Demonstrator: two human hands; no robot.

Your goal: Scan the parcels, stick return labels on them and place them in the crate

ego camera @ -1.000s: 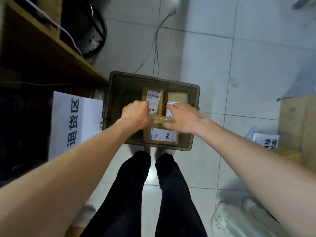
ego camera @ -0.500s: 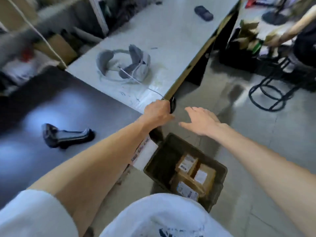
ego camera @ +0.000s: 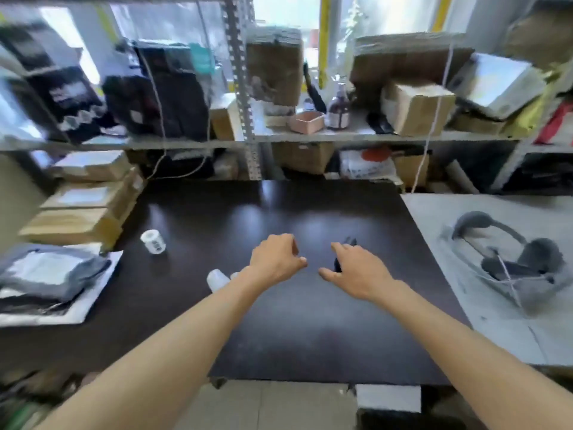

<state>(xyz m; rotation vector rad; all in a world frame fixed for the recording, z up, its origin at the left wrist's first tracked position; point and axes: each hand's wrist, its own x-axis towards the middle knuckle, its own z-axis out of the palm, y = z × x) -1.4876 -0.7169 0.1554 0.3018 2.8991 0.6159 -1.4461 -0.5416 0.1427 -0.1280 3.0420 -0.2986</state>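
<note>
Both hands, the left hand (ego camera: 276, 259) and right hand (ego camera: 356, 270), hang empty and half open over the dark counter (ego camera: 279, 330), so the next job is probably grabbing a parcel (ego camera: 46, 271) waiting at the left.

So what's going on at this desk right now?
A person is between parcels. Both hands hover empty over the dark table: the left hand loosely curled, the right hand open, just above a black handheld scanner it mostly hides. A white label roll stands to the left, near a stack of cardboard parcels and grey mailer bags at the table's left edge. The crate is out of view, and no parcel is in hand.
</note>
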